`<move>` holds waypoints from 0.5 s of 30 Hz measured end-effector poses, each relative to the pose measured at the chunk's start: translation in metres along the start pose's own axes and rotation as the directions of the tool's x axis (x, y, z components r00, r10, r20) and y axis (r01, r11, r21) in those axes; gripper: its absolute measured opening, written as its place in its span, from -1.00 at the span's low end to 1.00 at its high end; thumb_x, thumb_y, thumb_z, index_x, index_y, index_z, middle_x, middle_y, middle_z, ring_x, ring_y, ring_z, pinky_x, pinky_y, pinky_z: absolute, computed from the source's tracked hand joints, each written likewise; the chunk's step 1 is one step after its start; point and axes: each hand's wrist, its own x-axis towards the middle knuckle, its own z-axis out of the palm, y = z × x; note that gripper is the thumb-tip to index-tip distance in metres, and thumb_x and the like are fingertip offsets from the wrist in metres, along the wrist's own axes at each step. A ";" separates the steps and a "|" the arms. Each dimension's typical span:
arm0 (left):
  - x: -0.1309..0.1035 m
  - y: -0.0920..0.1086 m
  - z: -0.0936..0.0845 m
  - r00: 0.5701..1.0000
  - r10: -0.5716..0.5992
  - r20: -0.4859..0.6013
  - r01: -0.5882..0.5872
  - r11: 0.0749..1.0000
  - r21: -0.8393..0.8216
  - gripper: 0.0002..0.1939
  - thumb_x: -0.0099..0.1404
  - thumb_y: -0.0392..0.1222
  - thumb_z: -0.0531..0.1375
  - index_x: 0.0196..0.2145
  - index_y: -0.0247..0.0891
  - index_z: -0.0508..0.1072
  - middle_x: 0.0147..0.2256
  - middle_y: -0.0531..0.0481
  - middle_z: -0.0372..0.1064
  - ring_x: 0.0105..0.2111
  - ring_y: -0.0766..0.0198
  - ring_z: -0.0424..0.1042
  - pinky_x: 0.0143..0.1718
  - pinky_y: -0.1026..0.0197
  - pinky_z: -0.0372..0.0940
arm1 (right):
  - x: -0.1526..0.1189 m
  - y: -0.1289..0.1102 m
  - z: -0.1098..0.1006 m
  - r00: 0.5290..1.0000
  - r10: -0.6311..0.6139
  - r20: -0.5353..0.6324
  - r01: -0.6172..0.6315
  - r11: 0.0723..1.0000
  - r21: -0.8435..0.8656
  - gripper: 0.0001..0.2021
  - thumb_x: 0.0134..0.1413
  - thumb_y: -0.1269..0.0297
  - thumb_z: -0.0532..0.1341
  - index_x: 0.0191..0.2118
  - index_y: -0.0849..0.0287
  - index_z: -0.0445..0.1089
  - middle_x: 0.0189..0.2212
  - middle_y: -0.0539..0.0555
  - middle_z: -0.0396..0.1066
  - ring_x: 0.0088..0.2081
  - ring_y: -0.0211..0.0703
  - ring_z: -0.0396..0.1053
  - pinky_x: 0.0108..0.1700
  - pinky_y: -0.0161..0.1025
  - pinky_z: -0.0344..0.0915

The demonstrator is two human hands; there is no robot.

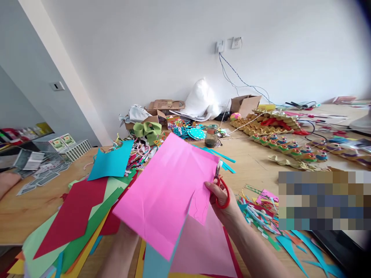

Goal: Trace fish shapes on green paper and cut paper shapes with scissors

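Observation:
A large sheet of pink paper (162, 185) is tilted up in front of me, with pencil-like outlines on a flap at its lower right. My right hand (220, 195) is closed around red-handled scissors (222, 193), and its thumb presses the sheet's right edge. The blades point up beside the paper's upper right corner. Under the left part of the sheet is my left hand (127, 227); its fingers are hidden behind the paper. Below lie a paler pink sheet (203, 247) and a light blue one (156, 258).
Coloured sheets (72, 212) are piled at left, with a blue sheet (111, 160) on top. Paper scraps (261, 216) lie at right. Behind stand a glass jar (212, 136), egg trays (290, 144) and cardboard boxes (245, 105). Another person's hand (8, 183) shows at far left.

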 end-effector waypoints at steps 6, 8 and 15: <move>-0.021 -0.013 0.042 0.752 -0.162 0.639 0.437 0.848 -0.299 -0.42 -0.15 -0.20 0.47 -0.10 -0.10 0.52 0.01 -0.15 0.41 0.14 -0.12 0.23 0.13 -0.17 0.12 | -0.009 0.006 0.011 0.986 -0.116 -0.122 0.118 0.993 0.006 -0.68 -0.19 0.20 0.40 -0.48 0.14 0.22 -0.63 -0.13 0.23 -0.61 -0.32 0.22 -0.55 -0.34 0.19; -0.025 -0.013 0.056 0.783 -0.086 0.617 0.396 0.833 -0.386 -0.28 -0.08 -0.10 0.45 0.07 -0.07 0.39 0.18 -0.16 0.21 0.24 -0.11 0.04 0.20 -0.17 0.00 | -0.015 0.008 0.015 0.978 -0.175 -0.114 0.166 0.983 -0.084 -0.70 -0.16 0.18 0.39 -0.46 0.14 0.24 -0.62 -0.11 0.26 -0.58 -0.32 0.22 -0.51 -0.34 0.22; -0.016 -0.021 0.064 0.896 -0.258 0.362 0.439 0.645 -0.626 -0.54 0.34 -0.01 0.06 0.05 -0.37 0.41 0.06 -0.26 0.35 0.18 -0.05 0.19 0.22 -0.08 0.00 | -0.030 0.015 0.027 0.967 -0.252 -0.046 0.229 0.931 -0.283 -0.65 -0.16 0.16 0.40 -0.46 0.14 0.19 -0.61 -0.08 0.33 -0.56 -0.30 0.26 -0.48 -0.33 0.26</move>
